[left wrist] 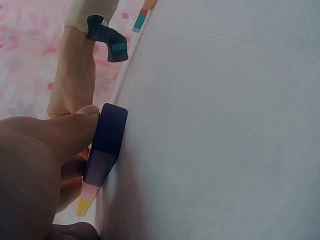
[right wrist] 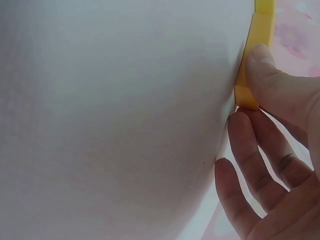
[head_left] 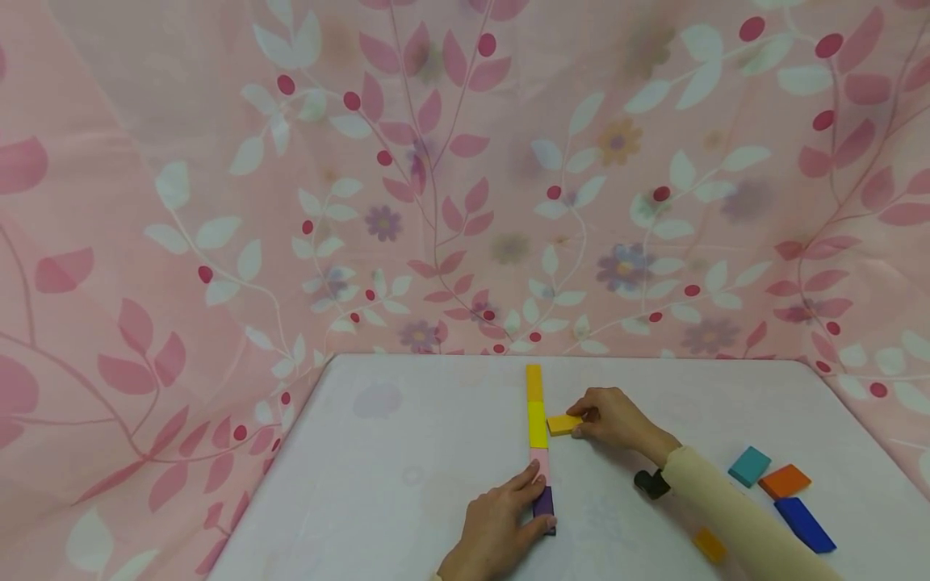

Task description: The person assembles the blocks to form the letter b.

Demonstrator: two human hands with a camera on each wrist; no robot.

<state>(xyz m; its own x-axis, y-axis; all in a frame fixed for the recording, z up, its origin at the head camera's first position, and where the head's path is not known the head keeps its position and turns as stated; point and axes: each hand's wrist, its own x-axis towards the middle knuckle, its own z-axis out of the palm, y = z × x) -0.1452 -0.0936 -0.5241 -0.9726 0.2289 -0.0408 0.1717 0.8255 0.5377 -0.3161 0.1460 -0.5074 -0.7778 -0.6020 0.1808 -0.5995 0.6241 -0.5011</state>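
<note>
A straight row of blocks runs away across the white table: purple (head_left: 543, 507), pink (head_left: 541, 461), yellow (head_left: 538, 425) and, farthest, yellow-orange (head_left: 534, 382). My left hand (head_left: 496, 520) holds the near end, thumb at the purple block (left wrist: 111, 129) and fingertips on the pink and purple ones. Between thumb and fingers my right hand (head_left: 616, 420) pinches another yellow-orange block (head_left: 562, 424), lying crosswise at the right of the row, its left end against or very near the yellow block. In the right wrist view the thumb covers part of this block (right wrist: 248, 90).
On the table's right side lie a teal block (head_left: 749, 466), an orange block (head_left: 785, 482) and a blue block (head_left: 805, 524). Another yellow-orange block (head_left: 709, 545) is beside the right sleeve (head_left: 741, 508). Pink floral cloth (head_left: 465, 202) hangs behind the table (head_left: 363, 484).
</note>
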